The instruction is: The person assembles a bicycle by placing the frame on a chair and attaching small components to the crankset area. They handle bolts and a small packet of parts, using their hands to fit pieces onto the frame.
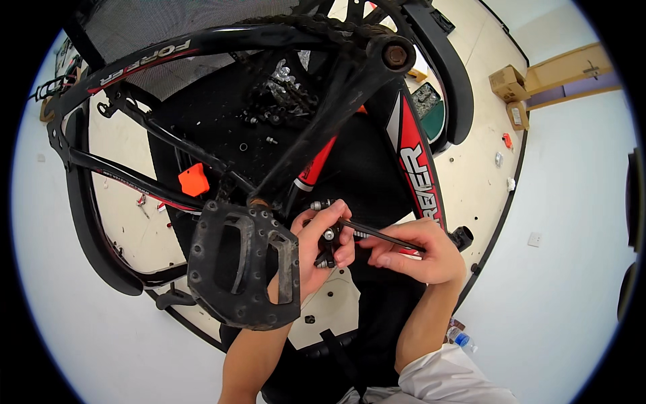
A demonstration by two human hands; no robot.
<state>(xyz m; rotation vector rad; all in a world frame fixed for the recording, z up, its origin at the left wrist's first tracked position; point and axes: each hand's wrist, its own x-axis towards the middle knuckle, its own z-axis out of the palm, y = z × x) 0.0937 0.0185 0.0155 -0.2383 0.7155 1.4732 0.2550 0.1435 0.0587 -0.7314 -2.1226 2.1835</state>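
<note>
Closest to my lens hangs a black studded platform pedal (243, 266), on its crank arm (323, 111), blocking part of my left forearm. Just behind it, my left hand (323, 246) is closed around a small black brake-like part with silver bolt heads (328, 236), fingers curled tight so it cannot twist. My right hand (418, 252) is clamped on a long thin dark tool, probably a hex key (383, 234), whose tip meets that part between my two hands; the grip near the far end looks chosen for leverage, I judge. Both hands sit close together, almost touching.

Outward from there, the black and red bicycle frame (412, 158) stands upside down over me, with the chain (303, 27) running along the top. Under it lies a black mat (215, 114) carrying loose bolts and chain pieces, plus an orange plastic piece (194, 180). The mat rests on a pale round tabletop (481, 145) with a dark rim. Beyond, a light floor (572, 202), cardboard boxes (508, 84) and a water bottle (463, 341) near my right sleeve.
</note>
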